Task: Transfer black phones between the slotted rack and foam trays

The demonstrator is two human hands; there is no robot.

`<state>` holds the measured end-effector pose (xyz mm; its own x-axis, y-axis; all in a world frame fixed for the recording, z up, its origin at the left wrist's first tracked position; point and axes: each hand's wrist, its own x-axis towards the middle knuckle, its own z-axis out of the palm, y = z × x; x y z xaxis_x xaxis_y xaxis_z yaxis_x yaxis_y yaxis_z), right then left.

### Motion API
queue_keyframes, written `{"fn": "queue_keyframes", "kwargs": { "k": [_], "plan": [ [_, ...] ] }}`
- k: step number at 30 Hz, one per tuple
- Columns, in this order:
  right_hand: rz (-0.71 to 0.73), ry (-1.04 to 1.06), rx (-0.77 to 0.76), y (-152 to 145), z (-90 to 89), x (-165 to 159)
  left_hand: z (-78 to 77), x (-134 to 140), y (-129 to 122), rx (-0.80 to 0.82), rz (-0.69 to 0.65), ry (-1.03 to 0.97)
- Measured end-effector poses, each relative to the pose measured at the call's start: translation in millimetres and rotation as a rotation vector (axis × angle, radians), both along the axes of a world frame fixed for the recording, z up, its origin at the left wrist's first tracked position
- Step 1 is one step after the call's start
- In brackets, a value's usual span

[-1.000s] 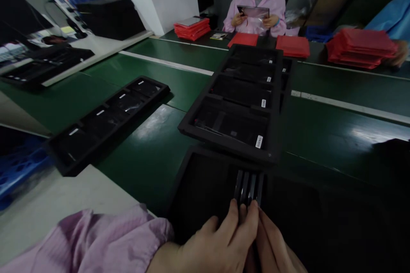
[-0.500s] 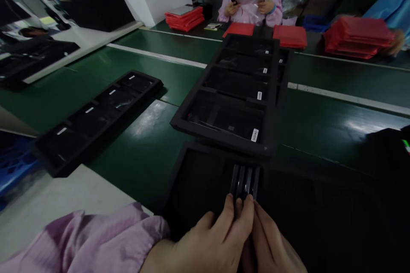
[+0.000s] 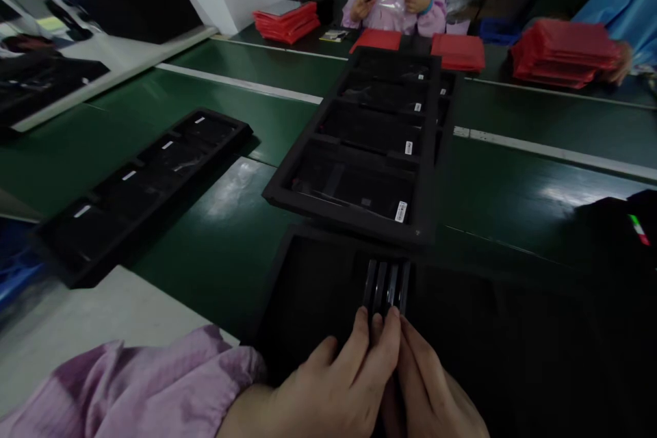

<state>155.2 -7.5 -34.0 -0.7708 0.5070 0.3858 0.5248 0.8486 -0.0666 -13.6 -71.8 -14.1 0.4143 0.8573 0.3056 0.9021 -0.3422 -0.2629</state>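
Observation:
Several dark, glossy, slim panels (image 3: pixel 386 282) stand on edge side by side over a black foam tray (image 3: pixel 308 274) in front of me. Their far ends show; the near part is hidden behind my hands. My left hand (image 3: pixel 339 373) is closed around their left side and top, fingertips pressed on the edges. Pressed against it, my right hand (image 3: pixel 431 383) is closed along their right side, its fingertips partly hidden. Just beyond lies a long black tray (image 3: pixel 426 198) with flat, film-wrapped dark panels bearing white labels in its compartments.
A narrower black tray (image 3: pixel 169 209) of labelled panels lies left on the green table (image 3: pixel 220 198). Red packs (image 3: pixel 564 51) are stacked at the far side. A co-worker (image 3: pixel 395 0) opposite holds a film-wrapped panel; a blue sleeve (image 3: pixel 621 7) shows at right.
The view has shifted slightly, so the tables and trays sit a little further left and up. My hands keep the same hold on the panels. The co-worker opposite has tilted the wrapped panel.

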Motion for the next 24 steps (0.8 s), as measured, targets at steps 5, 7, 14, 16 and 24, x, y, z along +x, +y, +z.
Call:
{"fn": "queue_keyframes", "kwargs": {
  "k": [5, 7, 14, 16, 24],
  "plan": [
    [-0.016, 0.014, -0.015, -0.5, 0.8, -0.1, -0.1, 4.5, 0.7, 0.024, 0.028, 0.018],
    [-0.011, 0.021, -0.012, -0.3, 1.5, -0.7, 0.0, 5.7, 0.6, 0.025, 0.025, 0.009],
    [-0.011, 0.026, -0.019, 0.4, 1.0, -0.6, -0.6, 2.4, 0.1, 0.023, 0.018, -0.008],
    [-0.016, 0.022, -0.015, 0.0, 0.5, -0.5, -0.4, 2.0, 0.0, 0.036, 0.01, -0.008],
    [-0.02, 0.032, -0.021, -0.6, 0.3, 1.1, -2.5, 10.1, 5.2, 0.05, 0.01, -0.046]
  ]
}}
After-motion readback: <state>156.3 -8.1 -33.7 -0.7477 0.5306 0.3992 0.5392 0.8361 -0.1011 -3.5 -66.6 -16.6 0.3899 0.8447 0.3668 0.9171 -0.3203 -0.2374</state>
